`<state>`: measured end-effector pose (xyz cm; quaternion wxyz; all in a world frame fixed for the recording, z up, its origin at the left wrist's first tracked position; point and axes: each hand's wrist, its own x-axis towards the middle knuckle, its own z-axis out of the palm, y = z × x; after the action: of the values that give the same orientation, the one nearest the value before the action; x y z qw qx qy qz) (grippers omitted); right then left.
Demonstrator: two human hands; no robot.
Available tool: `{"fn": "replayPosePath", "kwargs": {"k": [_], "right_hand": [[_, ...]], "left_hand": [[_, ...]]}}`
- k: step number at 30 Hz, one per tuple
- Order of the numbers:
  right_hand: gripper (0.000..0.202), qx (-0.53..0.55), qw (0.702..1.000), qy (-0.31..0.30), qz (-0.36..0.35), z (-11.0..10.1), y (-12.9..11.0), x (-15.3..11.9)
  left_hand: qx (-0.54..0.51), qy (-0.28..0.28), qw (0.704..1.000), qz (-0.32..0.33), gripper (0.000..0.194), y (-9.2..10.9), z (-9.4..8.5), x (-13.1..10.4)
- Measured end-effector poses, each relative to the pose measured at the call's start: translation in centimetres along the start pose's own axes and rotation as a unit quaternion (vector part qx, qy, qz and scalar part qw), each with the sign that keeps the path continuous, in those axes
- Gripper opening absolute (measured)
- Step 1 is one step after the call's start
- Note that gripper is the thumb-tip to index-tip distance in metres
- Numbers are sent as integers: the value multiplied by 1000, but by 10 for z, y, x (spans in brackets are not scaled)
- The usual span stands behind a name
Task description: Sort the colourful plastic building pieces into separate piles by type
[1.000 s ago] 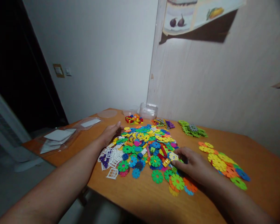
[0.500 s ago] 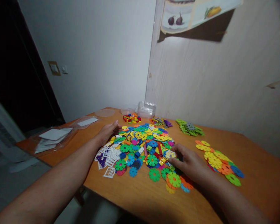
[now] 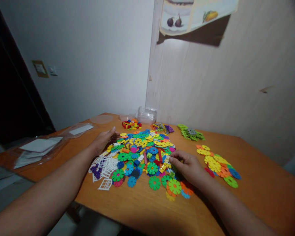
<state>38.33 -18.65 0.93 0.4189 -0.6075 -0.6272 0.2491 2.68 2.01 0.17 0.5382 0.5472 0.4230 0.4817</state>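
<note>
Farther up the toy pile [image 3: 137, 152] on the table [image 3: 127, 203] than a second ago, the right hand [image 3: 188, 165] has thumb and forefinger narrowly together at a white piece [image 3: 167, 160]; holding, I cannot tell. The left hand [image 3: 103, 141] flanks the pile, fingers loosely spread.

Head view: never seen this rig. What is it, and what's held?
No machine: a person works bare-handed, filmed by one camera worn on the head, facing forward and down. On the brown table lies a pile of colourful pieces, with white window-shaped pieces at its left and separate discs to the right; a clear container stands behind. The left hand is beside the pile, nothing visibly held. The right hand is at its right edge; whether it pinches a piece is too small to tell.
</note>
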Motion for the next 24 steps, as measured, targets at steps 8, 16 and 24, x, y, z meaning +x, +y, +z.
{"fn": "replayPosePath", "kwargs": {"k": [8, 16, 24], "right_hand": [[42, 141, 987, 50, 56, 3, 2, 6], [47, 156, 984, 49, 74, -7, -1, 6], [43, 16, 972, 232, 44, -39, 12, 10]], "left_hand": [[-2, -1, 1000, 4, 68, 0, 0, 0], [5, -9, 1000, 3, 65, -1, -1, -1], [6, -4, 1000, 10, 66, 1, 1, -2]]}}
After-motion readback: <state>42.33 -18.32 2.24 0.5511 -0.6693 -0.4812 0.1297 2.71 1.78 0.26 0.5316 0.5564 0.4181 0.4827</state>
